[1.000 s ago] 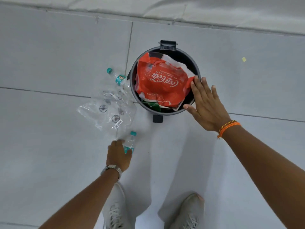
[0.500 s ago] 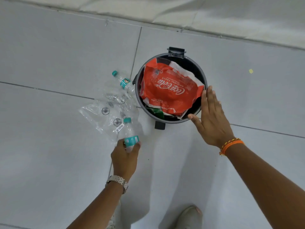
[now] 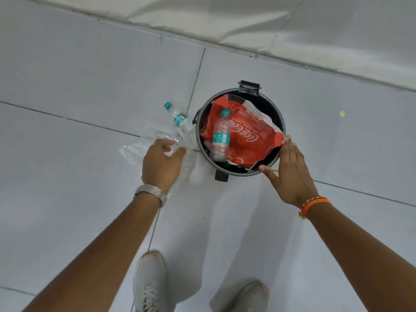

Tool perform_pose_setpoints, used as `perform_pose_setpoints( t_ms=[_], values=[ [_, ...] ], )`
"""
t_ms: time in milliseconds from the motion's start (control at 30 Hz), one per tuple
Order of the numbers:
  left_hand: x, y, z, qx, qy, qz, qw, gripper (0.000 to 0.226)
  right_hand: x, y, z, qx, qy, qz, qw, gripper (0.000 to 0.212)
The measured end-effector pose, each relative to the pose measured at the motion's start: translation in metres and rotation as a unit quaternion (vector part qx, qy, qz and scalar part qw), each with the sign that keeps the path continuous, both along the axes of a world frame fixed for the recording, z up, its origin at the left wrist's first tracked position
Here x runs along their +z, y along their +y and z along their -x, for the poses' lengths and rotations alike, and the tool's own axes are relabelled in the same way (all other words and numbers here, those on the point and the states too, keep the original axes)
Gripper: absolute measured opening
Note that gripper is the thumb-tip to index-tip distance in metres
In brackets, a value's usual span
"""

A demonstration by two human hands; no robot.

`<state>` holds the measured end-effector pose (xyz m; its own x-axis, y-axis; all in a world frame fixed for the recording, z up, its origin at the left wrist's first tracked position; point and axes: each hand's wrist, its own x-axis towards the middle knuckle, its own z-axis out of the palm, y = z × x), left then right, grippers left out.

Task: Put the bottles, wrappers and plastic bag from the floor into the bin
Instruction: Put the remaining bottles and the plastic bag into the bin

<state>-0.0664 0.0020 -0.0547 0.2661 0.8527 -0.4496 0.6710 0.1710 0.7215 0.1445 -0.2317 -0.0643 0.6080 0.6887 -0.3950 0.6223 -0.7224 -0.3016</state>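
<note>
Seemingly, with the spread right hand (image 3: 290,170) steadying the round black bin (image 3: 273,114), the crumpled clear plastic bag (image 3: 137,149) was next to be gripped by the open left hand (image 3: 161,165).

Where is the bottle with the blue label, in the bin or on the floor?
In the bin. The bottle lies on its side on the red wrapper inside the bin. Another bottle lies on the floor.

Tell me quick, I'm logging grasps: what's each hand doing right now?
Left hand: open, holding nothing, over the clear plastic bag on the floor.
Right hand: open, flat against the bin rim, holding nothing.
</note>
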Motion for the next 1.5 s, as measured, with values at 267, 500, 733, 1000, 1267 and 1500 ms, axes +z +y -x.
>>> perform_pose_setpoints(
  t_ms=[267, 500, 733, 1000, 1267, 1500],
  values=[
    [-0.107, 0.08, 0.049, -0.176, 0.245, -0.112, 0.947, 0.073, -0.017, -0.006, -0.001, 0.003, -0.023, -0.022, 1.0, 0.092],
    [-0.122, 0.08, -0.002, -0.473, 0.353, -0.139, 0.795, 0.135, -0.02, -0.006, 0.0, -0.01, -0.037, 0.002, 0.999, 0.094],
    [-0.143, 0.044, 0.018, -0.389, 0.384, -0.2, 0.813, 0.062, -0.02, -0.006, -0.001, -0.013, -0.033, 0.006, 0.999, 0.095],
    [0.01, 0.081, 0.032, -0.165, 0.172, -0.308, 0.921, 0.02, -0.01, -0.002, 0.0, -0.017, -0.029, 0.045, 0.998, 0.095],
    [0.15, 0.039, -0.032, -0.093, -0.105, -0.347, 0.927, 0.016, 0.004, 0.005, -0.001, -0.013, -0.013, 0.075, 0.997, 0.1],
    [0.072, -0.04, -0.12, -0.274, 0.042, -0.261, 0.924, 0.055, -0.001, 0.002, 0.0, -0.025, -0.012, 0.063, 0.998, 0.098]
  ],
)
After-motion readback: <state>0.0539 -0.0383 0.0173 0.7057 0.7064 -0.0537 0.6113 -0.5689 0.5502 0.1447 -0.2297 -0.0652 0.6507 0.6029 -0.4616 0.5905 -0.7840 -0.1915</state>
